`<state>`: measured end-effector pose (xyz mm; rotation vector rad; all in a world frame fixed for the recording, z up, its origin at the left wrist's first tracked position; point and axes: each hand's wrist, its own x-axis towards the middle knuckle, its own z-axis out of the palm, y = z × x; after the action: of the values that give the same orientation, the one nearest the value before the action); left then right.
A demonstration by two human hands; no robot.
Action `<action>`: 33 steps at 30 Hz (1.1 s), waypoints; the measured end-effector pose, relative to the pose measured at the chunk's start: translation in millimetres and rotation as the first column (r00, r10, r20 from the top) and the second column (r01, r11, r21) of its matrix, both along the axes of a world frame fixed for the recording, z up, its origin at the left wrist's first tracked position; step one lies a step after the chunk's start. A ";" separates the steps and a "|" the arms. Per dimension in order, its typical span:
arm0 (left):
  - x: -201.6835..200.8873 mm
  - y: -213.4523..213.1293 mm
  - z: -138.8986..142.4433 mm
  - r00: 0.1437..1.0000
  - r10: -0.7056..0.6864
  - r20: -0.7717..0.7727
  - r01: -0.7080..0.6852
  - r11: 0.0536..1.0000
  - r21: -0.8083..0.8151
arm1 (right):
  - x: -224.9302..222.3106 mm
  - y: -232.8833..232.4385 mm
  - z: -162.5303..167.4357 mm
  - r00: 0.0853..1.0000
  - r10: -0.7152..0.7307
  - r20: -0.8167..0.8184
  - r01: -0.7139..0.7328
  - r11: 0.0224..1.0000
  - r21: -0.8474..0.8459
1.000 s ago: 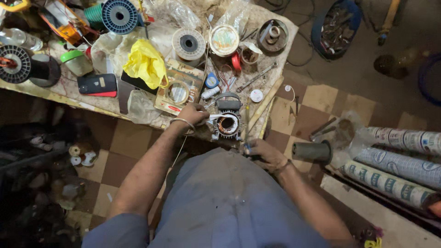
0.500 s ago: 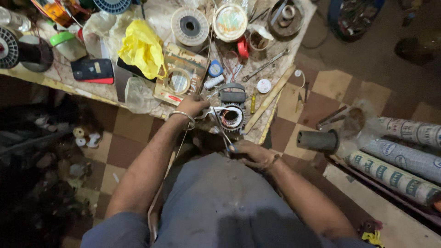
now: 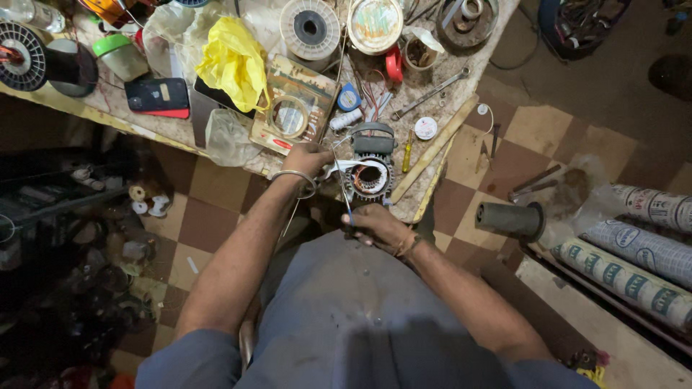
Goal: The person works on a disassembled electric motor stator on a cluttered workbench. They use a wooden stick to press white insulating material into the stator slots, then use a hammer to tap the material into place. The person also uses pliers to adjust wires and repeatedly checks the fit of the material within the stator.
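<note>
The small electric motor sits at the near edge of the cluttered surface, its open end facing up so the copper windings show inside the ribbed metal housing. The left hand rests just left of it, fingers closed on a white strip that curves over the motor's opening; a metal bangle circles that wrist. The right hand is nearer the body, below the surface edge, fingers pinched together on a thin wire or cord that runs up toward the motor — what exactly it is cannot be told. The motor looks heavy and stiff for its size, best gripped by the finned housing; the windings inside are probably delicate and should not be pressed, and the strip and wire are light and limp. Just right of the motor lies a small yellow screwdriver; further off are a wrench, a roll of tape and a yellow plastic bag.
</note>
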<state>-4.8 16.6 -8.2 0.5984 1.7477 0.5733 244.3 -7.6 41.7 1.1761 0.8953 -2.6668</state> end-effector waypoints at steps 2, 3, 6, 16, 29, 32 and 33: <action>-0.7 -0.6 -0.1 0.998 0.023 0.052 -0.023 1.000 0.002 | -0.3 -2.1 -2.3 1.000 -0.003 0.018 0.003 1.000 0.016; -1.2 -1.0 0.0 0.999 0.012 0.052 -0.013 1.000 0.005 | -0.4 -3.1 -3.4 1.000 -0.015 -0.022 0.015 1.000 0.024; -1.7 -3.1 -0.1 0.998 -0.001 0.057 0.001 1.000 0.007 | 0.5 -5.2 -6.2 0.994 -0.024 -0.108 0.029 0.998 0.049; -1.0 -5.8 -2.3 0.994 0.021 0.107 -0.021 1.000 -0.001 | -1.4 -3.7 -9.0 0.994 0.102 0.044 -0.106 0.989 0.100; -0.8 -15.7 -13.3 0.998 -0.060 -0.003 0.060 0.992 0.111 | -0.7 1.2 -24.3 0.998 0.027 -0.064 -0.031 0.998 -0.058; -2.4 -15.2 -15.5 0.999 -0.034 0.018 0.033 0.996 0.081 | -1.0 -2.0 -25.1 0.991 -0.031 -0.133 0.018 0.995 -0.094; -2.7 -15.3 -16.0 0.999 -0.033 0.018 0.031 0.996 0.084 | -1.1 -1.6 -24.6 0.995 0.000 -0.104 -0.007 0.998 -0.061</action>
<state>-7.5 1.2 -24.2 0.6764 1.6995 0.6309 243.2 -9.2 17.1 1.0306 0.8230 -2.7536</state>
